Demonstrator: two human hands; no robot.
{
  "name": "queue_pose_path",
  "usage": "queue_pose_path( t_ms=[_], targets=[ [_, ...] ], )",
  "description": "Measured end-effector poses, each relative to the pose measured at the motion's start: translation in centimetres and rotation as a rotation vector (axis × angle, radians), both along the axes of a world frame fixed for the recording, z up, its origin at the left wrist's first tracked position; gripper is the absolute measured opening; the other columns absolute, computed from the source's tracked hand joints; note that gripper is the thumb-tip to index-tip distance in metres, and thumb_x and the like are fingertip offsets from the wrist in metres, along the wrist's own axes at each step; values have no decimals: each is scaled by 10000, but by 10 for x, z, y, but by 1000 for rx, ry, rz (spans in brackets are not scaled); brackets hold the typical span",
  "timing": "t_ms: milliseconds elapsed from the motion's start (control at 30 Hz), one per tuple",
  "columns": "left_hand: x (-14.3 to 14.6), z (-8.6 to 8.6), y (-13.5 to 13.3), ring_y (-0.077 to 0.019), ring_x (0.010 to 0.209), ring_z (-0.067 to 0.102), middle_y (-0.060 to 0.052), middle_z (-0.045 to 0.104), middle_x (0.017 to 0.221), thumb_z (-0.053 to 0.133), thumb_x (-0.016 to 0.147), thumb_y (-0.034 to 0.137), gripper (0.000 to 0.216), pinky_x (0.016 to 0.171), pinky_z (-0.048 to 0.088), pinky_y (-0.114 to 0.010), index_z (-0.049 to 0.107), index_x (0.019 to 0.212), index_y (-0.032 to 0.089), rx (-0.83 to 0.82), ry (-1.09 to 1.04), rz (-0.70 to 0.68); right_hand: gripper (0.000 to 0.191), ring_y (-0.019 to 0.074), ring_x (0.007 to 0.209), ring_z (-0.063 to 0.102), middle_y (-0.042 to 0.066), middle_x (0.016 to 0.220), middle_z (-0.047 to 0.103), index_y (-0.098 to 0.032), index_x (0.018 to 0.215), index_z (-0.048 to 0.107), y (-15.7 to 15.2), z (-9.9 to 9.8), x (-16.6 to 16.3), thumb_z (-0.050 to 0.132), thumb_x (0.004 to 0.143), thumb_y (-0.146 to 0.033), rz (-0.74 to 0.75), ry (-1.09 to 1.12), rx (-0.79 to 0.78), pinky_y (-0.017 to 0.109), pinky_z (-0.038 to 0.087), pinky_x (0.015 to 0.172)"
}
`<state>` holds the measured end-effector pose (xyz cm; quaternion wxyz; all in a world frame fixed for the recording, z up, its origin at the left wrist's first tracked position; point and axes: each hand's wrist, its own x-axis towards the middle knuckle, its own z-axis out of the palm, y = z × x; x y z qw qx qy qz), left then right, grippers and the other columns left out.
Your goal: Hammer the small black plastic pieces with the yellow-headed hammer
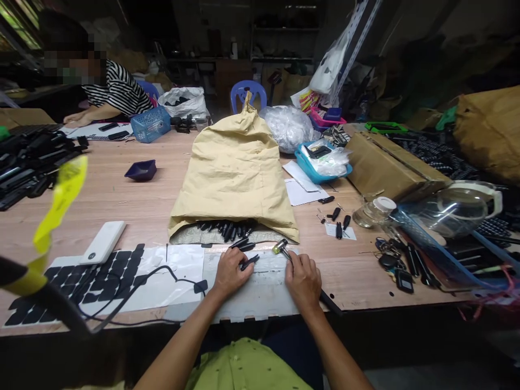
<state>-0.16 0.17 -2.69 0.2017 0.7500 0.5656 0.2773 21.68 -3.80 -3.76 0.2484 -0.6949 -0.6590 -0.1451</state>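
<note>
My left hand (231, 270) rests at the front of the table with its fingers closed on a small black handle-like part (250, 262). To its right, my right hand (304, 277) grips a small hammer (280, 247) with a metal and yellowish head, its dark handle running out behind the hand. Both hands are over a grey work mat (266, 295). Several loose black parts (242, 244) lie just beyond my left hand. More black pieces spill from the mouth of a large tan sack (235, 168) behind them.
Left: a white power bank (104, 242), a cable, black squares on sheets, a pile of black parts (32, 162) and a purple scoop (141, 170). Right: a glass jar (371, 212), keys (388, 260), a blue tray (441, 244) and a cardboard box (390, 165). A co-worker (117, 89) sits at far left.
</note>
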Motion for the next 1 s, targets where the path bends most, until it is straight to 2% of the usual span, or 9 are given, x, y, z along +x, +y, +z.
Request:
queue_pose_path(
  t_ms=[133, 233, 367, 500, 600, 733, 833, 933, 1000],
  targets=[
    [2, -4, -5, -215, 843, 626, -42, 641, 844, 670, 825, 273, 84, 784, 522, -350, 664, 760, 220, 130, -118, 18, 256, 206, 811, 505, 45, 851, 581, -243, 1095, 713, 1, -1, 4, 537, 928, -161, 6, 5, -12, 315, 330, 691],
    [5, 5, -3, -281, 1089, 620, -121, 631, 1203, 709, 824, 301, 96, 918, 526, -426, 692, 792, 212, 359, -151, 167, 257, 198, 815, 503, 41, 851, 577, -240, 1091, 720, 3, -3, 6, 544, 918, -164, -9, 6, -11, 310, 329, 695],
    [9, 44, 23, -395, 1428, 414, -120, 401, 1561, 763, 813, 318, 129, 1128, 404, -565, 703, 790, 207, 560, -113, 377, 238, 198, 816, 496, 43, 851, 575, -231, 1061, 728, 5, -5, 7, 556, 911, -162, -9, 21, -11, 309, 325, 696],
    [0, 83, 63, -386, 1515, 309, -76, 242, 1670, 750, 831, 268, 68, 1220, 314, -565, 712, 825, 212, 700, -169, 570, 234, 203, 815, 503, 46, 852, 584, -232, 1054, 726, 7, -7, 8, 539, 923, -178, -17, 22, 0, 311, 331, 707],
    [-12, 96, 84, -380, 1537, 275, -66, 196, 1692, 756, 821, 229, 67, 1237, 297, -574, 709, 865, 210, 746, -181, 669, 233, 205, 821, 503, 49, 858, 587, -237, 1051, 723, 8, -7, 8, 535, 921, -190, -20, 23, -7, 313, 329, 711],
    [-23, 102, 88, -379, 1565, 207, -57, 148, 1707, 749, 812, 188, 148, 1254, 271, -600, 699, 951, 196, 767, -192, 675, 232, 208, 829, 502, 51, 863, 591, -238, 1049, 721, 8, -4, 5, 540, 915, -184, -29, 33, -31, 311, 326, 715],
    [-19, 107, 80, -407, 1582, 133, -72, 135, 1710, 747, 812, 175, 122, 1256, 232, -643, 686, 918, 178, 798, -201, 623, 228, 208, 832, 505, 50, 868, 595, -238, 1046, 721, 8, -2, 4, 545, 916, -175, -30, 40, -41, 312, 328, 720],
    [-9, 113, 70, -446, 1581, 113, -104, 231, 1682, 782, 779, 191, 140, 1236, 230, -681, 682, 877, 182, 808, -120, 520, 229, 212, 839, 504, 51, 871, 590, -236, 1045, 721, 9, -3, 5, 543, 918, -168, -34, 37, -35, 317, 327, 723],
    [-6, 114, 66, -436, 1550, 244, -130, 344, 1626, 778, 791, 221, 133, 1210, 311, -649, 679, 872, 185, 799, -103, 453, 230, 214, 839, 500, 52, 871, 584, -232, 1040, 722, 10, -4, 6, 541, 917, -164, -34, 32, -30, 320, 327, 723]
  ],
)
